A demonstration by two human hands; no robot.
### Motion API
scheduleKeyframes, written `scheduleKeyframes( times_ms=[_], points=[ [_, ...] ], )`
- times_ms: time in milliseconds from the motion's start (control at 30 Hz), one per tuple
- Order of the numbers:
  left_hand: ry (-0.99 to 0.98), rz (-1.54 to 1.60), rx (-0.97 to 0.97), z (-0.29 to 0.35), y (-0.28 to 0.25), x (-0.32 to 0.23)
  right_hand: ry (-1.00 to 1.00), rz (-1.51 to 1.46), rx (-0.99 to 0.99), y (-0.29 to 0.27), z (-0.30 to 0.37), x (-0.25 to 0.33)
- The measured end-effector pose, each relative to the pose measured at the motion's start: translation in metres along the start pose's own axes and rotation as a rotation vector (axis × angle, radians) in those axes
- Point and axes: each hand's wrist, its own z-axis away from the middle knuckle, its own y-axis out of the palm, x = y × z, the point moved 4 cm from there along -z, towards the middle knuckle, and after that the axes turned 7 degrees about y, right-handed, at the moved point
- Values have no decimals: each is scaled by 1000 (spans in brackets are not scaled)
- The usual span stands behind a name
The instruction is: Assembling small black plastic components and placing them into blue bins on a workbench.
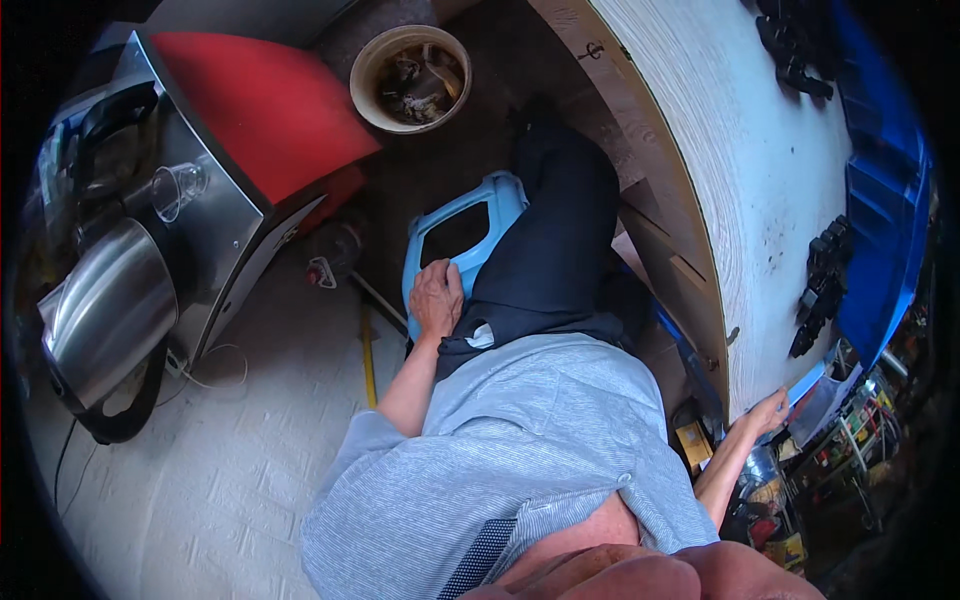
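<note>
My left hand [437, 298] rests beside my thigh on a light blue plastic chair or stool [470, 256], its fingers bent over the rim by the dark opening. Off to the right, my right hand [768, 412] is at the near corner of the pale worktable [745, 230]. Its fingers are closed beside a light blue flat strip [806, 383]; what lies between them is hard to see. Clusters of black parts [824, 280] lie along the table's right side, with more black parts [795, 50] at the far end.
A blue plastic bin [885, 200] borders the table. At left, a steel kettle [115, 305] and clear cup [178, 192] are by a metal-edged cabinet with a red panel [265, 110]. A round bucket [375, 60] holds dark debris. Clutter fills the lower right.
</note>
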Motion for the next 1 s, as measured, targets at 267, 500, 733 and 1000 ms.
scheduleKeyframes(
  times_ms=[267,500,733,1000],
  points=[
    [-32,-43,9,-6,-1,-10,-17,174,2,0,-15,-4],
    [-42,-67,-38,-7,0,-11,-27,142,2,1,-9,2],
    [-7,-129,-106,-5,2,-8,62,309,33,-6,6,21],
    [-30,-142,-55,-7,4,-6,142,140,108,-9,21,36]
  ],
)
